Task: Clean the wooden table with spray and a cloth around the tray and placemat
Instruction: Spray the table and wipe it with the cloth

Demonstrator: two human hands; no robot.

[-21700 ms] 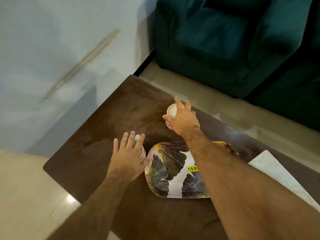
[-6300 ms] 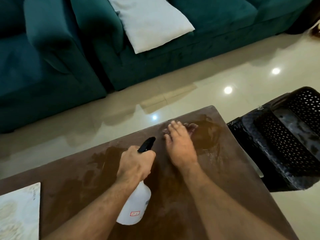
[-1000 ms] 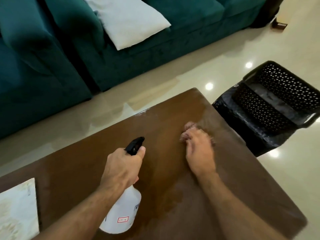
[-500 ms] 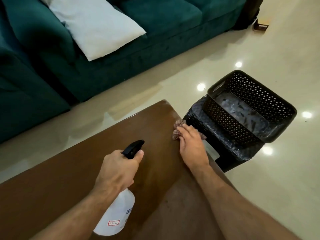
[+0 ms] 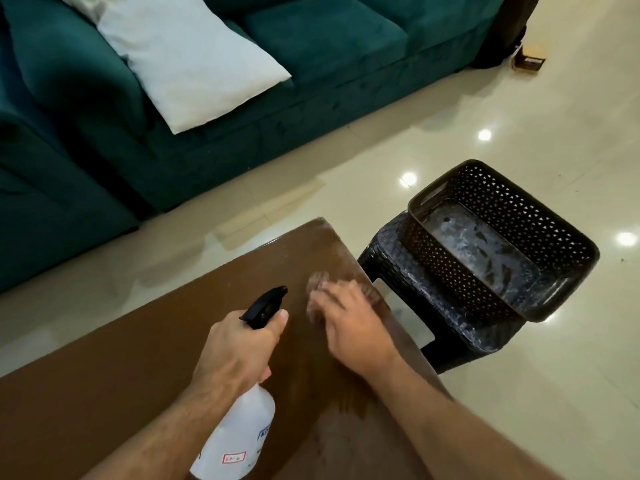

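Gripping the neck of a white spray bottle (image 5: 239,431), the person's left hand (image 5: 235,351) has its fingers curled round just below the black trigger head, the thumb lying up along the side of it. The bottle tilts back toward the person, its base low over the near part of the wooden table (image 5: 104,393), and a small red-bordered label shows on its side.

The right hand (image 5: 349,327) lies palm down on the table near the far right corner, fingers fairly straight and pressing on a brownish cloth (image 5: 317,282). Both the fingers and the cloth are blurred, so I cannot tell just how the fingertips lie; only a bit of the cloth shows beyond them.

The tabletop is dark brown, with a darker, streaky wet-looking patch on the near right side beside the right forearm.

Just beside the table's right edge stands a black woven stool (image 5: 433,306) with a black perforated basket (image 5: 540,216) sitting on top of it. Beyond the table, across a glossy cream tiled floor (image 5: 485,98), is a teal sofa (image 5: 311,46) with a white pillow (image 5: 194,60) lying on the seat.
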